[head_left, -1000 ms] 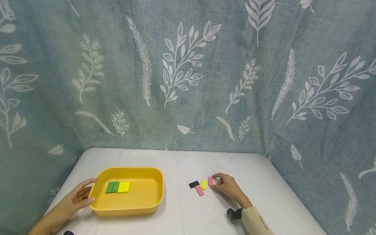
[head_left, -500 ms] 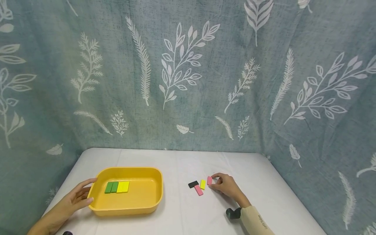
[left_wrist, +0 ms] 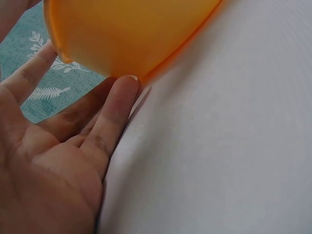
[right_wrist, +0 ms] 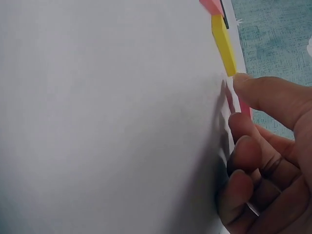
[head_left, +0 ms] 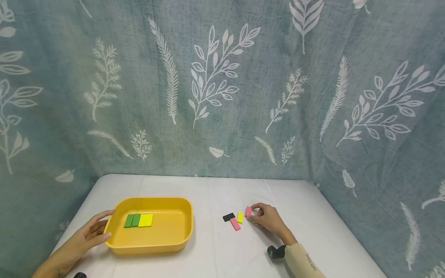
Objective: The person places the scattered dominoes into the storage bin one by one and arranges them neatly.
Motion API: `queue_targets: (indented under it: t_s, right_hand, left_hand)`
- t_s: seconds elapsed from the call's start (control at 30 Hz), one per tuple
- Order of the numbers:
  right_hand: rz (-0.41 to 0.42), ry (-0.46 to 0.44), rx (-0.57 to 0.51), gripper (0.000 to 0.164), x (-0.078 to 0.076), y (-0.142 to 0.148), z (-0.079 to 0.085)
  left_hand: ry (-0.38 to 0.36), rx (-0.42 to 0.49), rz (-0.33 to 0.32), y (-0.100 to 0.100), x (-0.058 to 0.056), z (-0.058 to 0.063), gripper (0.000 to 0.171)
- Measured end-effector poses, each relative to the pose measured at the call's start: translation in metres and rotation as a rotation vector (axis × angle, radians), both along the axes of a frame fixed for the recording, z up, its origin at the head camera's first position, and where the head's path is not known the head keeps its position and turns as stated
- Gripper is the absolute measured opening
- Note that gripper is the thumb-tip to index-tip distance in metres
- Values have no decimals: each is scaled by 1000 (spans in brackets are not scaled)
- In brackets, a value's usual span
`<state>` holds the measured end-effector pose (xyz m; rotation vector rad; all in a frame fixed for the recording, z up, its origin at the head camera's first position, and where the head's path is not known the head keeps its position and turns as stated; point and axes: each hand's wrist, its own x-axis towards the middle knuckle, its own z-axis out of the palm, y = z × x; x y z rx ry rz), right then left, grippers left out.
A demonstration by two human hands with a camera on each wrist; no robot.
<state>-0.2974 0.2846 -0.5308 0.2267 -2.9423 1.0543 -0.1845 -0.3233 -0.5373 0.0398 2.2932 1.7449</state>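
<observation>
My right hand [head_left: 269,221] pinches a pink block [head_left: 248,211] between thumb and fingers over the white table. In the right wrist view, the hand hides most of this block [right_wrist: 244,108]. Just left of it lie a yellow block [head_left: 240,217], a second pink block [head_left: 235,224] and a black block [head_left: 228,217]. My left hand [head_left: 87,233] touches the left end of a yellow tray [head_left: 174,244], its fingers fairly straight along the wall. Two green blocks [head_left: 129,221] and yellow blocks [head_left: 145,220] lie side by side inside the tray, towards its left.
A white cloth [head_left: 212,255] covers the table. Leaf-patterned green-blue curtains [head_left: 215,96] stand behind it and at both sides. A dark rounded object [head_left: 276,252] sits by the right wrist, and another [head_left: 80,275] shows below the left forearm.
The pink block in my right fingers has tilted slightly, its top leaning right. My left hand and the tray stay put; the head view has shifted a little.
</observation>
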Motion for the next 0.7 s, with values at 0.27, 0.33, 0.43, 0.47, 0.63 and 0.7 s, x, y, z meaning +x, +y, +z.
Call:
queue_targets:
  t_s: [0.27, 0.33, 0.43, 0.47, 0.63, 0.7]
  right_hand:
    - [17, -4, -19, 46, 2, -8, 7]
    - [20, -7, -18, 46, 3, -11, 9]
    - [32, -5, -29, 47, 4, -16, 14]
    - [38, -3, -32, 47, 4, -17, 15]
    - [77, 8, -41, 45, 2, -26, 23]
    - [91, 18, -42, 45, 1, -29, 26]
  left_hand:
    - [4, 6, 11, 0, 3, -3, 79]
    - [3, 6, 15, 1, 2, -3, 79]
    - [-2, -2, 19, 1, 1, -2, 80]
    - [-7, -3, 22, 1, 1, -1, 80]
    - [3, -4, 8, 0, 2, 0, 80]
    - [10, -5, 5, 0, 2, 0, 80]
